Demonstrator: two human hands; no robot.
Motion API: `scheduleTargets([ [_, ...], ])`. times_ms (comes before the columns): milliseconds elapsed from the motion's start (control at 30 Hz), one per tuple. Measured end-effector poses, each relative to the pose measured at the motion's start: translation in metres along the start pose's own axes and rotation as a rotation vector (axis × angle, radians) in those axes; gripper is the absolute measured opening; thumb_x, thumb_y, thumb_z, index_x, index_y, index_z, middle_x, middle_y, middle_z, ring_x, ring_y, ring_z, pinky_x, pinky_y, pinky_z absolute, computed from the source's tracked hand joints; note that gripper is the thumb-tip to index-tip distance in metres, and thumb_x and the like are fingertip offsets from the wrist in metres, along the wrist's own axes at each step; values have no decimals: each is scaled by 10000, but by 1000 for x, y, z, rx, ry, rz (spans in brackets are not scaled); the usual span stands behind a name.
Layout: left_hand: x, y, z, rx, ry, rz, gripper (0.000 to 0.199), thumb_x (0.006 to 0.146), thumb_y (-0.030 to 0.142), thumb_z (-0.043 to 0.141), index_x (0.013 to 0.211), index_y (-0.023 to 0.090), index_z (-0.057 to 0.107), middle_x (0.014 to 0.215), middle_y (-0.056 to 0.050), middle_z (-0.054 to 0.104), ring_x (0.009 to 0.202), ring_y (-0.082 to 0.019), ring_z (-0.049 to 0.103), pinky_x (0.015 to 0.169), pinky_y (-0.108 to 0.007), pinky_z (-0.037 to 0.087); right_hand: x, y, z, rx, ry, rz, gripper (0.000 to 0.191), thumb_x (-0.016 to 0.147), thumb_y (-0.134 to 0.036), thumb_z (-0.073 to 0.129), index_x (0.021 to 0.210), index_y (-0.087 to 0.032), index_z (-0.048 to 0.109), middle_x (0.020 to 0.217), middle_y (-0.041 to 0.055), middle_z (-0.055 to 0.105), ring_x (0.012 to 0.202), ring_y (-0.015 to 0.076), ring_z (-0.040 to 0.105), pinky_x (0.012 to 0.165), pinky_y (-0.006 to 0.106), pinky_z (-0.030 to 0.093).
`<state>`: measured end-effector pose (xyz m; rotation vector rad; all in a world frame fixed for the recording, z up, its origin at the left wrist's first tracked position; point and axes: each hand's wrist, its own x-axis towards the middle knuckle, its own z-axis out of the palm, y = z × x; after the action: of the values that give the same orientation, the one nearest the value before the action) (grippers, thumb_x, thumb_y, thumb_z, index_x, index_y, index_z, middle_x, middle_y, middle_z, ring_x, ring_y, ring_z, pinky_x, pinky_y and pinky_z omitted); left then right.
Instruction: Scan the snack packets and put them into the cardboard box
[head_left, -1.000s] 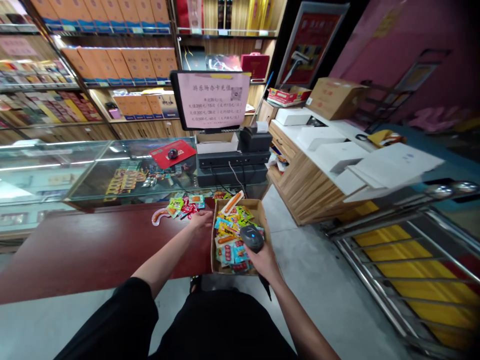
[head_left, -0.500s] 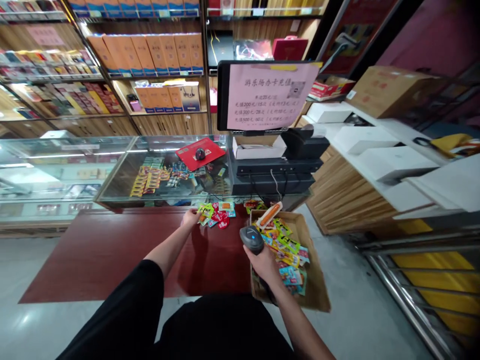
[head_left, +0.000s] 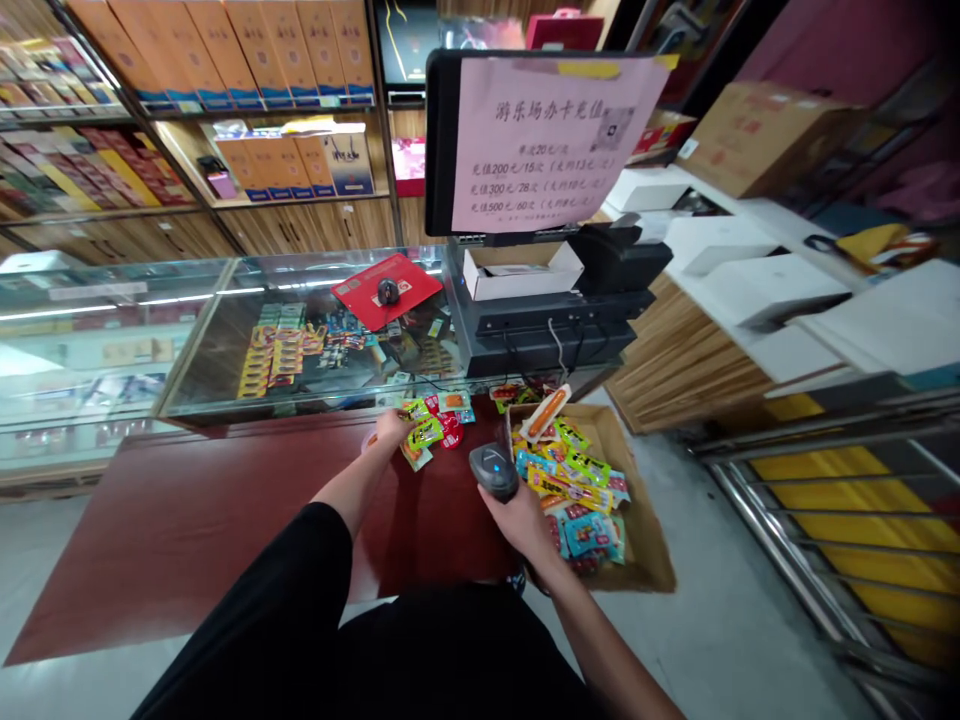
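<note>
My right hand [head_left: 523,518] is wrapped round a dark handheld scanner [head_left: 494,471] with a small blue light, held beside the left edge of a cardboard box [head_left: 649,520]. Colourful snack packets [head_left: 589,495] fill much of that box, and an orange sausage packet [head_left: 547,413] leans at its back left corner. My left hand [head_left: 393,428] is closed on a green snack packet [head_left: 425,433] above the dark red table [head_left: 247,500]. Red, blue and green packets [head_left: 451,430] lie in a small pile just beyond its fingertips.
Behind the table stands a glass display counter [head_left: 202,345] with a red folder [head_left: 386,290] on it. A monitor [head_left: 442,145] bearing a pink sign rises above dark till equipment [head_left: 555,320]. White boxes [head_left: 776,290] and a metal railing [head_left: 780,550] are on the right.
The view has tilted down and come closer. My left hand has shifted slightly at the pile, and the green packet now sits over the red ones. My right hand still holds the scanner.
</note>
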<state>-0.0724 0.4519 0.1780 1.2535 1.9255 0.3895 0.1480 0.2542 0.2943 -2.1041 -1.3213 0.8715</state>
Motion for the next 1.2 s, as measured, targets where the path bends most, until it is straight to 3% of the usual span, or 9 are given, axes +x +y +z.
scheduleTargets([
  [133,-11,-4,8,152,3,110,392,487,365,860,720,192,594,984,-142,673,1106,-335,561,907,-337,403,-6,4,-10,-9,24,-26,368,769,-447,617,1003,-168,677,958,127,731,963,283,681,774,321,524],
  [300,-33,-12,21,186,37,185,445,410,226,879,640,188,499,1002,-175,636,1178,-410,482,935,-417,376,-13,20,-28,3,37,-40,390,763,-438,619,1035,-163,666,996,122,723,988,282,668,820,343,514],
  [467,-60,2,22,-86,-80,81,346,524,153,822,696,201,526,694,-36,621,869,-257,621,712,-271,429,-23,42,-54,21,44,-98,377,773,-436,606,1024,-160,666,977,116,726,971,273,673,814,334,514],
  [567,-81,25,23,-265,-191,29,278,552,184,817,712,178,590,576,18,570,624,-157,575,556,-216,391,-30,55,-72,7,65,-104,392,766,-448,613,1025,-157,660,983,120,725,963,276,675,806,334,517],
  [667,-108,54,33,-328,-275,49,292,529,238,842,714,143,637,592,20,594,505,-93,505,478,-193,357,-37,68,-92,1,45,-87,394,760,-467,619,1000,-159,667,950,120,732,952,282,682,766,326,524],
  [800,-152,94,61,-474,-437,50,390,456,279,884,743,122,672,576,27,597,445,-50,451,424,-170,329,-48,89,-118,-7,41,-73,377,739,-445,647,973,-151,679,916,132,736,938,286,688,736,307,521],
  [933,-191,126,98,-556,-549,27,422,413,255,907,744,113,686,613,5,636,508,-64,535,482,-172,415,-59,118,-142,38,52,-66,401,729,-421,656,1015,-140,674,953,140,733,959,288,682,762,316,519],
  [1067,-213,145,135,-560,-611,9,428,400,217,914,742,110,679,626,6,640,521,-63,557,522,-180,464,-69,144,-163,78,73,-60,428,729,-414,653,1058,-140,667,946,132,734,937,281,688,748,312,521],
  [1200,-225,156,161,-501,-619,40,394,443,204,903,741,113,662,643,5,646,474,-43,524,437,-149,408,-76,160,-181,106,85,-50,412,725,-409,651,1039,-145,682,906,122,738,898,275,697,720,295,521],
])
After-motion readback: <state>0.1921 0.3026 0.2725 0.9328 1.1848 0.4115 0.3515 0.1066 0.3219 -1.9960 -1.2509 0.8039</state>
